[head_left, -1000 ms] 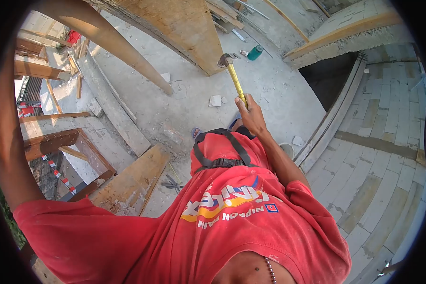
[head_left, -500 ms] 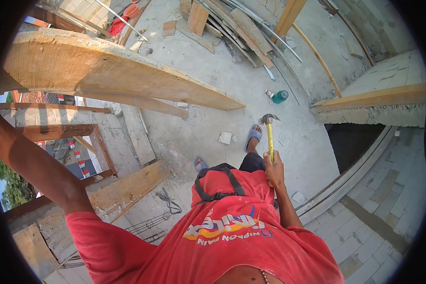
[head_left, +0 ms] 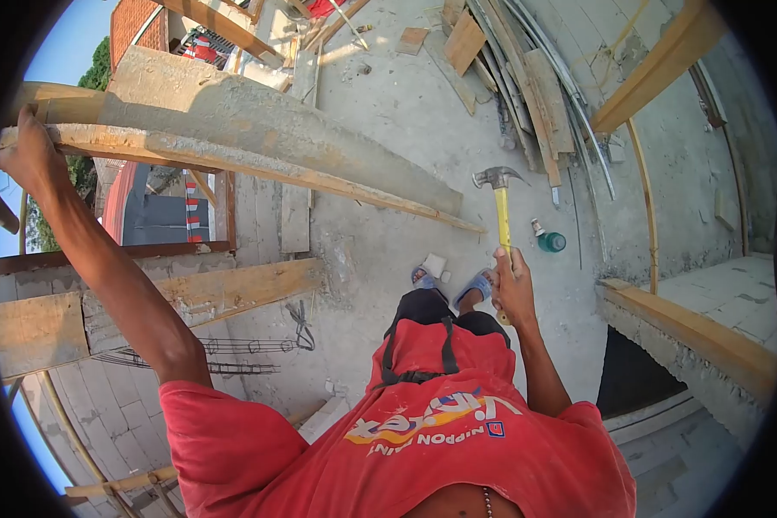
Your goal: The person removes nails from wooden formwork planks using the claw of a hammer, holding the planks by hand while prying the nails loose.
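My right hand point(head_left: 515, 292) is wrapped round the yellow handle of a claw hammer point(head_left: 502, 216), its metal head pointing away from me. At the far left, my raised left hand point(head_left: 36, 160) grips a long wooden plank point(head_left: 276, 164) near its close end. The plank slants across in front of me, its far end by the middle of the view. A broad face of it is stained grey like concrete, and a bare wood edge runs along the lower side. Some of the left fingers are hidden behind the wood.
A teal bottle point(head_left: 552, 242) lies on the concrete floor point(head_left: 380, 138) beyond the hammer. Stacked boards and metal pipes point(head_left: 527, 86) lie farther off. An upright timber post point(head_left: 660, 65) and a dark floor opening point(head_left: 634, 371) are on the right. Rebar point(head_left: 250, 346) juts out on the left.
My left hand has come into view on the plank, whose grey face now shows. My view has turned, and my feet have moved closer together. The hammer stays in my right hand.
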`<state>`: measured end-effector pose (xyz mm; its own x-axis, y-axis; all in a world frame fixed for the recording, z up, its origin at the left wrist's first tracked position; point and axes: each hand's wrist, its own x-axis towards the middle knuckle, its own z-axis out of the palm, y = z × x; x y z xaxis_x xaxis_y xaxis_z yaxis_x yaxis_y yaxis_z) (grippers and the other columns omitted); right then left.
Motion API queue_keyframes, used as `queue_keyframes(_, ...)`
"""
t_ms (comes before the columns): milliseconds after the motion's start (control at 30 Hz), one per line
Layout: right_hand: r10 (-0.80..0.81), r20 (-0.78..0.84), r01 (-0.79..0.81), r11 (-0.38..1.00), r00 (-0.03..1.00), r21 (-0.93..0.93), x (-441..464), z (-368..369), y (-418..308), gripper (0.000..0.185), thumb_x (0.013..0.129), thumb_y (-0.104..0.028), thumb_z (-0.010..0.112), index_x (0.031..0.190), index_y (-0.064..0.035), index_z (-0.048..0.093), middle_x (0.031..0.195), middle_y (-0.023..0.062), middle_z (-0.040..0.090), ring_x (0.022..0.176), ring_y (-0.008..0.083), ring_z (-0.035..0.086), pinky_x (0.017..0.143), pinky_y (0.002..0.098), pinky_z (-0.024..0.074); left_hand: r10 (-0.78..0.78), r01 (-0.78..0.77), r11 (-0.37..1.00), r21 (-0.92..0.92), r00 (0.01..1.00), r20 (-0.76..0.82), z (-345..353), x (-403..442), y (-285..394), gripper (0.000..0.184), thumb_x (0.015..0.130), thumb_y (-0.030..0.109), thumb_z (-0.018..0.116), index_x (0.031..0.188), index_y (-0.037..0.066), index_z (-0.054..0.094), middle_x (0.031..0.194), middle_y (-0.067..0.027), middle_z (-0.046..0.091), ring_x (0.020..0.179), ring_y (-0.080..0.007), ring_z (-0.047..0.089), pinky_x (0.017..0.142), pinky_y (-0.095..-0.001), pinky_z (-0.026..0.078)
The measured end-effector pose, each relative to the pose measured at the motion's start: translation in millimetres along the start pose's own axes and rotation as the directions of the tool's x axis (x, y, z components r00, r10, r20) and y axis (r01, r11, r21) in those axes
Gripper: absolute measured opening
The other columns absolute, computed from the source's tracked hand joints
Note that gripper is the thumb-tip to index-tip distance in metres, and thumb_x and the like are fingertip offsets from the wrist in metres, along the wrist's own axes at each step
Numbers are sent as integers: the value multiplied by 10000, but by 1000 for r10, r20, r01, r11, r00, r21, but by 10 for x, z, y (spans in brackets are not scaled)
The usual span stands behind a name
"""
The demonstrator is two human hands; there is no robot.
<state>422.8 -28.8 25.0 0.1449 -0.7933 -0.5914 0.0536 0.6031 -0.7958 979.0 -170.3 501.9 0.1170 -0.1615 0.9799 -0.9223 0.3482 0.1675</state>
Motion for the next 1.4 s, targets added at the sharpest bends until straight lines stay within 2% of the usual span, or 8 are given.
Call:
queue_keyframes(333,-463,-98,436,716,881,545,1169,1532,-1942,394,1097,-486,457,1100,-92,447,655,-21,385,430,74,364,412,278,377,-310,315,936,161,949,-54,1,-166,465,275,904,-20,642,1171,-86,629,1129,-173,663,951,-247,670,830,-368,577)
queue_keyframes(500,-13,634,-18,999,773,44,1652,1892,-1453,362,1077,-464,509,1029,-109,459,635,-35,352,427,71,351,400,284,362,-364,338,847,411,931,-16,122,-231,820,532,962,186,541,1395,-69,367,1392,-270,398,1239,-365,456,1026,-497,424)
queue_keyframes(833,-293,192,171,861,937,479,1710,1882,-1625,314,1091,-441,469,1005,-141,431,616,-49,322,414,69,311,393,278,342,-426,373,736,564,904,-41,214,-354,1080,769,1022,343,436,1587,-105,167,1625,-396,184,1500,-477,303,1215,-619,290)
queue_keyframes(967,-136,516,133,990,846,43,1673,2008,-1423,307,1090,-424,476,991,-135,443,618,-51,334,421,68,306,392,283,338,-378,319,774,546,926,-5,178,-330,1002,770,1020,327,437,1594,-97,148,1632,-393,160,1503,-477,294,1225,-616,279)
queue_keyframes(1067,-96,514,50,993,852,103,1752,1785,-1633,310,1093,-420,477,986,-130,450,616,-51,341,420,66,308,388,279,336,-360,313,788,531,933,-16,205,-370,1034,758,1020,320,439,1608,-62,153,1634,-387,164,1510,-475,279,1232,-616,265)
queue_keyframes(1233,-354,125,227,794,927,564,1793,1932,-1699,304,1100,-412,461,964,-142,428,616,-41,351,422,73,329,387,281,340,-380,333,763,554,925,-33,196,-388,1075,771,1018,361,439,1618,-37,163,1640,-370,180,1514,-465,278,1232,-603,260)
queue_keyframes(1367,-172,583,307,941,794,-142,1813,2018,-1354,341,1115,-421,389,1003,-104,444,642,-14,417,430,85,391,378,298,355,-422,377,732,567,905,-58,167,-348,1023,787,1015,401,440,1622,-26,176,1647,-357,185,1518,-454,278,1229,-590,259)
queue_keyframes(1400,-190,553,254,966,811,-41,1832,1949,-1332,334,1108,-428,419,987,-117,437,637,-26,393,432,83,371,382,296,349,-432,385,722,575,900,-61,133,-334,1006,791,1015,410,440,1623,-23,179,1649,-354,187,1519,-451,278,1229,-586,259)
